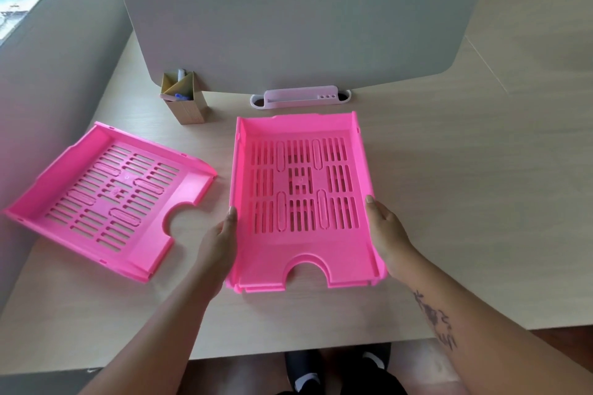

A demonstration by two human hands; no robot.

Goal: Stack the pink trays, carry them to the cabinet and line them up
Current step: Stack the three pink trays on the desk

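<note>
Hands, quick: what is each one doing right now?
Left hand: closed on the left side of the tray stack.
Right hand: closed on its right side.

Two bare forearms are seen, no sleeves worn, no watch or rings made out. The left hand (221,234) is shown thumb up, nail short and unpainted. The right hand (385,231) is likewise bare, thumbnail short. A dark tattoo (434,319) is carried on the right forearm, an irregular inked shape running lengthwise toward the elbow; design too blurred to be read. Below the near edge of the desk (449,202), dark clothing is glimpsed at the lap, and a black shoe with a white patch (305,372) is seen under it.
</note>
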